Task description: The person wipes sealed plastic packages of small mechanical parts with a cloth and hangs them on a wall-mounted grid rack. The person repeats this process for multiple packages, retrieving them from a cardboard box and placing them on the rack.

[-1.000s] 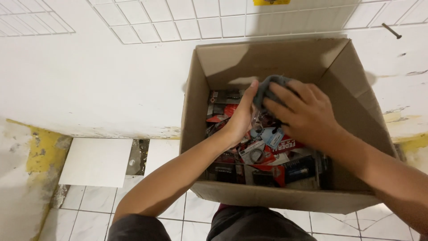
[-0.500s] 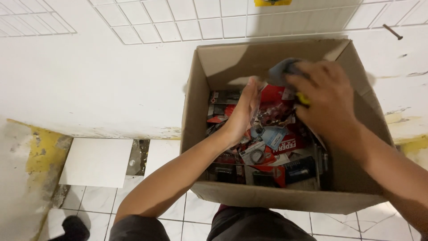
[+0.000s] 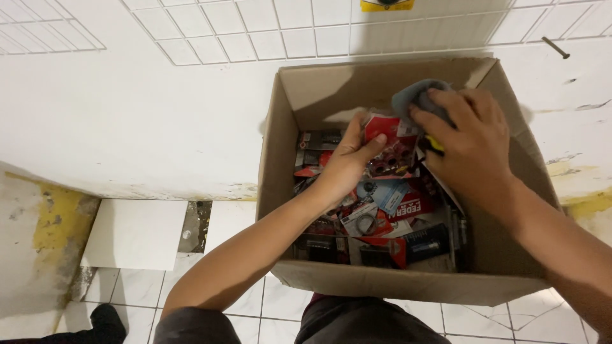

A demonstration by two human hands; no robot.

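Cardboard, plain brown, makes up the open box (image 3: 382, 283) that rests against the person's lap, its near wall just below both forearms. Inside it lies a jumble of small red, black and blue packs (image 3: 389, 223), packed close under the hands. The left hand (image 3: 347, 162) reaches in from the near left, fingers curled and thumb pressed on a red pack (image 3: 390, 137) that it holds tilted up above the pile; something round and dark shows through the pack's clear front just beyond the fingertips. The right hand (image 3: 468, 143) comes in from the near right, fingers bent around a grey cloth (image 3: 414, 99) bunched at the fingertips, touching the top edge of the red pack. A bit of yellow shows under that palm, but I cannot tell what it is. Beyond the fingers stands the box's far wall, and past that a white tiled wall (image 3: 255, 38). Down to the left of the left forearm is pale floor tile (image 3: 137, 232) beside a yellow-stained patch.
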